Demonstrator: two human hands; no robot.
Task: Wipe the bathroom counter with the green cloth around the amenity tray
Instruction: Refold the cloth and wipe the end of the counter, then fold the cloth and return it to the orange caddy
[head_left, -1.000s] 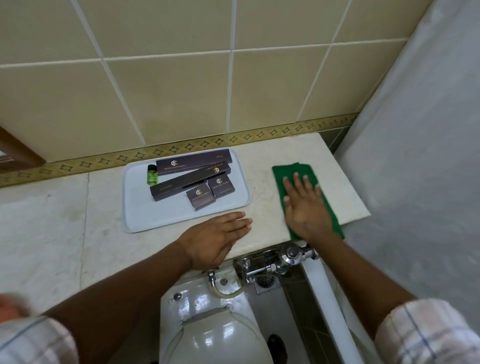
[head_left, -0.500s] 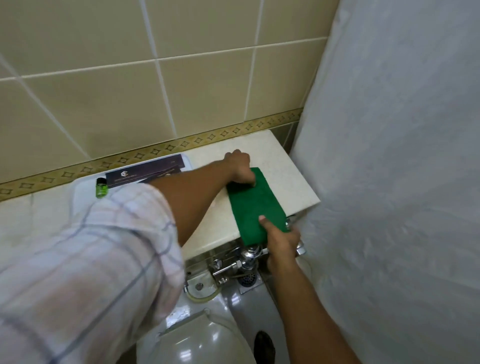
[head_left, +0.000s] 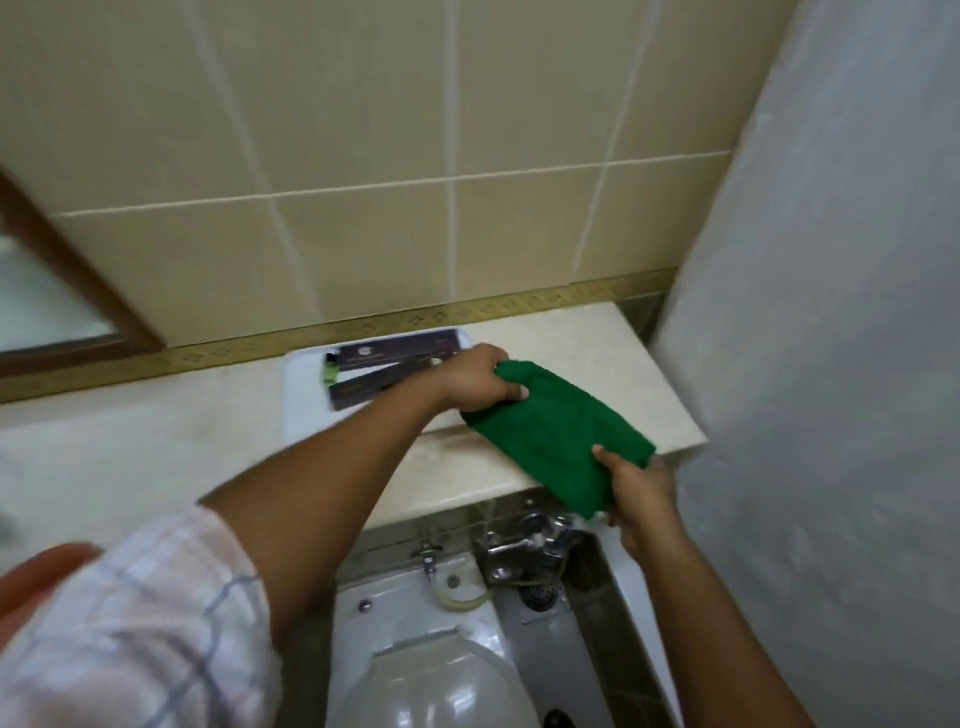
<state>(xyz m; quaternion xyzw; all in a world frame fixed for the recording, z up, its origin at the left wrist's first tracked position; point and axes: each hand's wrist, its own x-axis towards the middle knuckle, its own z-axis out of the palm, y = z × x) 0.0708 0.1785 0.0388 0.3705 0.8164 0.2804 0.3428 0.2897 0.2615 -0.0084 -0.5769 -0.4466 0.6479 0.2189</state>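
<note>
The green cloth is stretched diagonally over the right end of the beige marble counter. My left hand grips its far upper end. My right hand pinches its near lower end at the counter's front edge. The cloth looks lifted a little off the surface. The white amenity tray lies to the left, behind my left forearm, which hides its right part. On it are dark flat boxes and a small green bottle.
A white shower curtain hangs close on the right. Below the counter are a chrome flush valve, a floor drain and the toilet lid. A tiled wall stands behind; a wood-framed mirror is at left.
A second ago my right hand lay flat on the cloth and my left rested on the counter. Both hands have since taken an end of the cloth and raised it.
</note>
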